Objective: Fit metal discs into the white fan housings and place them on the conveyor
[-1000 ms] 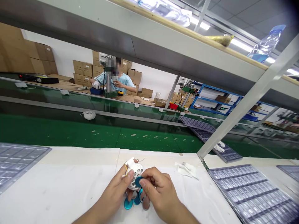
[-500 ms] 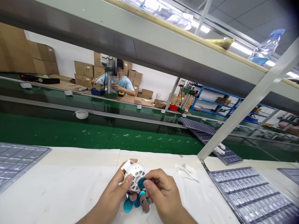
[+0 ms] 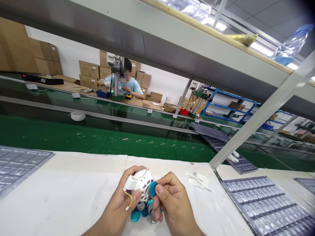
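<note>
Left hand (image 3: 120, 198) curled around a white vented shell (image 3: 142, 179) above the bench (image 3: 61, 196), right hand (image 3: 175, 200) pinching a blue disc (image 3: 152, 189) beside it, contact hard to judge, loose discs (image 3: 135, 215) below, partly hidden.

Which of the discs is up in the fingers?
The blue disc pinched in the right hand, next to the white slotted housing in the left hand; the other discs lie bunched on the white worktop below.

The housing (image 3: 143, 180) is white, its lead (image 3: 131, 197) yellow, the plug (image 3: 127, 208) white. The disc (image 3: 152, 189) is shiny blue; the pile (image 3: 144, 212) mixes blue and silver. The table (image 3: 73, 183) is white; along its far edge the belt (image 3: 61, 134) is green, flecked pale.
</note>
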`<state>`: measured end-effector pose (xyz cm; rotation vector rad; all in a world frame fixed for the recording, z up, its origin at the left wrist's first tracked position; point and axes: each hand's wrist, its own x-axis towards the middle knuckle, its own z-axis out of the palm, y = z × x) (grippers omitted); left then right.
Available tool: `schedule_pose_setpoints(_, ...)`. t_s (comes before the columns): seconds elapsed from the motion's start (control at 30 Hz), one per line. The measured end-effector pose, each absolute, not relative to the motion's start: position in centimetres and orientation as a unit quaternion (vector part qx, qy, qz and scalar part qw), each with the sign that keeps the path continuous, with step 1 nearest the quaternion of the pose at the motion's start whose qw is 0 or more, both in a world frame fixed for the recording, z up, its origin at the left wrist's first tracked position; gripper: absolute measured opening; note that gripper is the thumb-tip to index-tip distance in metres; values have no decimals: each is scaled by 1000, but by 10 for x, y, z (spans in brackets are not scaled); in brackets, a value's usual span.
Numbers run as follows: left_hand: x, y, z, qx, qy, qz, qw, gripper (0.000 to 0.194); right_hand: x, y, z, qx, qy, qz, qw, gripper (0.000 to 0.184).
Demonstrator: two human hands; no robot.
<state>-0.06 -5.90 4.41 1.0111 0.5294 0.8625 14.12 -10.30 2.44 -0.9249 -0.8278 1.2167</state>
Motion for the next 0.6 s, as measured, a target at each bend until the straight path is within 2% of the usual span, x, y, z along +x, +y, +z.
schedule_pose_setpoints(0.33,-3,-61,48,468,270,401,739,55,138,-102,18,-416,-354,538,642,40)
schedule_pose_setpoints(0.6,-3,-61,43,489,223,386,750,57,139,-101,16,-409,-362,549,632,40)
